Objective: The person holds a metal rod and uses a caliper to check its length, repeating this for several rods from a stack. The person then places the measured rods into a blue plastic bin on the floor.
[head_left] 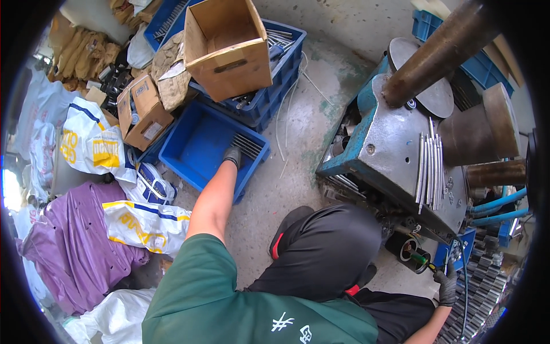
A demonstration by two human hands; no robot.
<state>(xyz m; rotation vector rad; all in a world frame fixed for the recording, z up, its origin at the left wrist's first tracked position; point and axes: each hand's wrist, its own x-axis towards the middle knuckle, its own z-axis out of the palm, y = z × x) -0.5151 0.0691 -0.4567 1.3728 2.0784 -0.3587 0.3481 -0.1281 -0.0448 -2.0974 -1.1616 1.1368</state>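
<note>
My left hand (232,155), in a grey glove, reaches into a blue plastic bin (192,135). It is at the near ends of several thin metal rods (246,145) lying side by side in the bin. Its fingertips are too small and covered to read. Far to the right, my gloved right hand (446,285) is closed beside a black cylindrical can (402,247). A tool with a green and yellow handle (422,261) slants from the can towards those fingers. What they grip is hard to make out.
A metal machine (378,137) with a thick steel column (438,54) stands right, more rods (431,166) on its table. An open cardboard box (229,69) sits on stacked blue crates (281,86). Sacks (91,137) and purple cloth (83,241) fill the left. Metal pieces (481,281) lie lower right.
</note>
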